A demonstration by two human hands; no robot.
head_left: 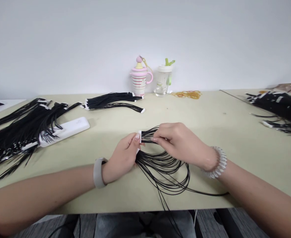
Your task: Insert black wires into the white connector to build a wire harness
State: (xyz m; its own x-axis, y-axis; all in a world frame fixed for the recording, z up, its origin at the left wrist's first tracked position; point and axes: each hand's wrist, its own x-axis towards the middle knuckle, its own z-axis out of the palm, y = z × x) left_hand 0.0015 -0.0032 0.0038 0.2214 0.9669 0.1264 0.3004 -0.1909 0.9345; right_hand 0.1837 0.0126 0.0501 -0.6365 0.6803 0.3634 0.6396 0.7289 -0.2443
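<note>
My left hand (pixel 122 155) is closed on the white connector end (pixel 139 137) of a bundle of thin black wires (pixel 165 168), thumb and fingers pinching it. My right hand (pixel 180 142) pinches the same wires just right of the connector. The wires loop down over the table's front edge. A grey bangle sits on my left wrist and a clear beaded bracelet on my right.
A large heap of black wire bundles (pixel 18 129) lies at the left, partly over a white flat device (pixel 68 129). A smaller bundle (pixel 110 100) lies behind. A pink cup (pixel 139 79), a clear green-lidded cup (pixel 163 81), rubber bands (pixel 187 95) and more wires (pixel 279 109) are at the right.
</note>
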